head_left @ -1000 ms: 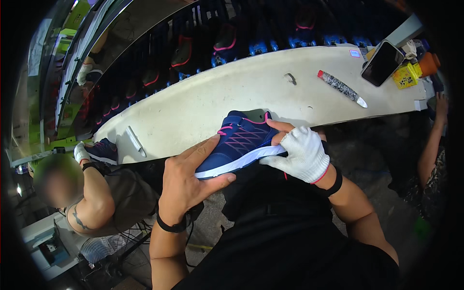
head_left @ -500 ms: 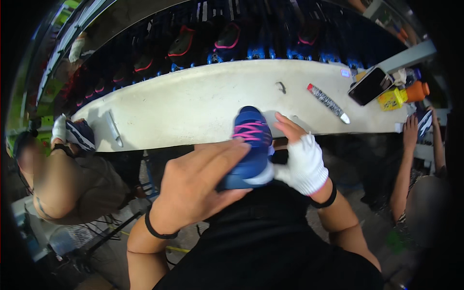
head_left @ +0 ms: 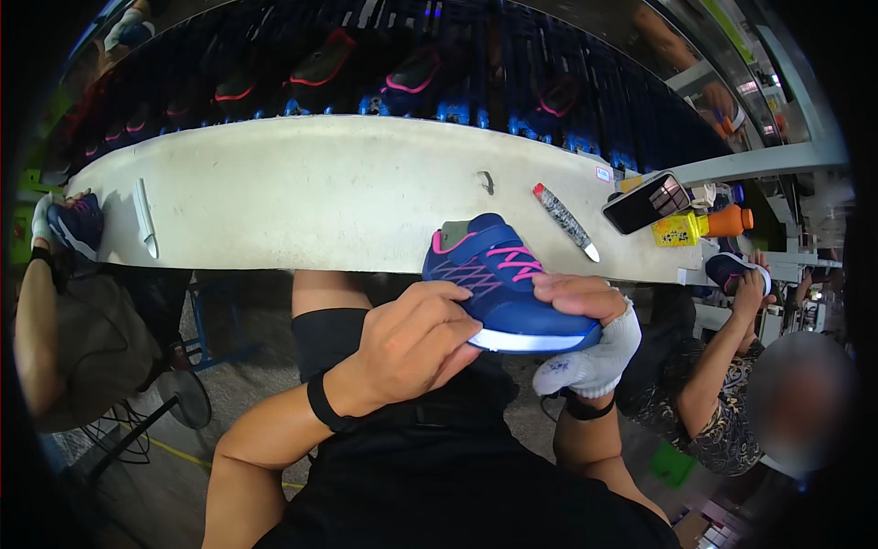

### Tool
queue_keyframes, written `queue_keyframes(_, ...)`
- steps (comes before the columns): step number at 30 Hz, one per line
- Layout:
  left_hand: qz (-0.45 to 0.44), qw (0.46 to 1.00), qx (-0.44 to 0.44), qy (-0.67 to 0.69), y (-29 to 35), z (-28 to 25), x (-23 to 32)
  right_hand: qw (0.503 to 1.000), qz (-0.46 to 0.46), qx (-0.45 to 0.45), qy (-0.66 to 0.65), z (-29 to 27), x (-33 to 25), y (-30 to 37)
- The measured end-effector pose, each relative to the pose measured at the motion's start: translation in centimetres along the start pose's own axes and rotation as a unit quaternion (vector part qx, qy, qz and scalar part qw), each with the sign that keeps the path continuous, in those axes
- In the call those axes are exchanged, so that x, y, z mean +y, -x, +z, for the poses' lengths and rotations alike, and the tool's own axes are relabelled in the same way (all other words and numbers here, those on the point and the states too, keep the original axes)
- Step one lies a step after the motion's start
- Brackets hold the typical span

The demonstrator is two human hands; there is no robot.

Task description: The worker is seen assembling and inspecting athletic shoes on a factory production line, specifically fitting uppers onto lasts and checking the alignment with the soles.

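Observation:
A dark blue sneaker [head_left: 512, 297] with pink laces, pink collar trim and a white midsole is held over the table's near edge, its side facing me and its toe to the right. My right hand [head_left: 590, 343], in a white glove with bare fingertips, is closed round the toe, fingers on the upper. My left hand [head_left: 416, 334] is bare, its fingers bent against the shoe's lower side by the midsole. Part of its grip is hidden behind the knuckles.
On the pale table [head_left: 302, 192] lie a patterned marker-like stick [head_left: 565, 221], a white pen-like tool [head_left: 144, 218], a phone [head_left: 647, 203] and a yellow bottle with an orange top [head_left: 700, 226]. Beyond runs a dark rack [head_left: 494, 73] with several shoes. Co-workers at both sides hold shoes.
The sneaker has turned from pointing along my line of sight to lying sideways, toe right. My right hand, apart with fingers spread before, now grips its toe. The whole view has shifted slightly.

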State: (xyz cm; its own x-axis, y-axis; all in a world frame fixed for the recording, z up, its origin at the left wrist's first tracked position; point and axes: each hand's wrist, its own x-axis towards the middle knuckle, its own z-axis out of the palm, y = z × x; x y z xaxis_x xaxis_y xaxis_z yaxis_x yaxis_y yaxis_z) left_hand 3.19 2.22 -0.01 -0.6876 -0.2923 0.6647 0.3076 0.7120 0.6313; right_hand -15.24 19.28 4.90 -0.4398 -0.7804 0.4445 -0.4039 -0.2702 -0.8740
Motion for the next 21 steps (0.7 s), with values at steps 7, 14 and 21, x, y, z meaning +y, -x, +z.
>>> queue_keyframes(7, -0.022, 0.999, -0.032, -0.014, -0.3, -0.8, -1.4, 0.991, -0.067, -0.113, -0.003, -0.8, 0.1, -2.1)
queue_keyframes(14, -0.054, 0.977, -0.115, -0.172, 3.4, -4.2, -5.5, 0.987, -0.032, 0.072, -0.138, 0.3, 2.5, 0.3)
queue_keyframes(21, 0.173, 0.956, -0.148, -0.187, -5.6, -13.8, -2.1, 0.959, 0.149, 0.159, -0.183, 3.2, 9.0, -2.8)
